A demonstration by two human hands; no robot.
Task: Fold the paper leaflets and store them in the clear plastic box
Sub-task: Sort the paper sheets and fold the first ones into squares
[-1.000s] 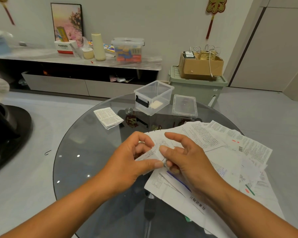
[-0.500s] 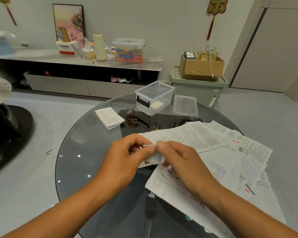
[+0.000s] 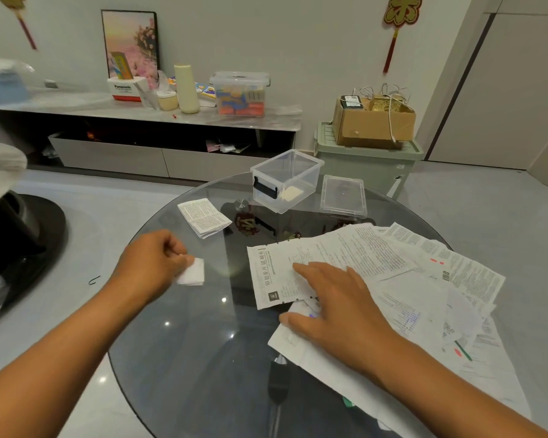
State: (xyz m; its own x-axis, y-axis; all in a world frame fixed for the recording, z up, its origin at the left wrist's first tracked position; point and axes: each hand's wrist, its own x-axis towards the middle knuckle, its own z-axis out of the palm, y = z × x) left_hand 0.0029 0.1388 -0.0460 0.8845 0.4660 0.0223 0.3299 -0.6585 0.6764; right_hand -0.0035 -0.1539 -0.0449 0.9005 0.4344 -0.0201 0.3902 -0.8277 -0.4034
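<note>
- Left hand (image 3: pixel 152 260) pinches a small folded leaflet (image 3: pixel 192 272) between curled fingers and thumb, holding it just over the round glass table (image 3: pixel 184 343); half a second ago both hands met on this paper at the middle of the table, and now the left one has carried it off to its own side.
- Right hand (image 3: pixel 336 308) has let go of that paper and now lies flat, fingers straight and spread, pressing on the pile of unfolded leaflets (image 3: pixel 424 298); its fingertips rest on the top sheet (image 3: pixel 279 279), the one with a printed heading down its near edge.
- Between the two hands lies bare dark glass, where before they touched.
- Beyond the left hand, near it, lies another folded leaflet (image 3: pixel 204 216), printed side up, in the same spot as earlier.
- Well beyond the right hand's fingertips stands the clear plastic box (image 3: pixel 285 180), open, black latch facing the person, with one pale folded piece on its floor; its place has not changed.
- Just beside the box, further toward the right hand's side, lies the box's clear lid (image 3: pixel 343 196), flat on the glass.
- Leaflets in the pile fan out from under the right palm and wrist toward the table's edge, overlapping one another.
</note>
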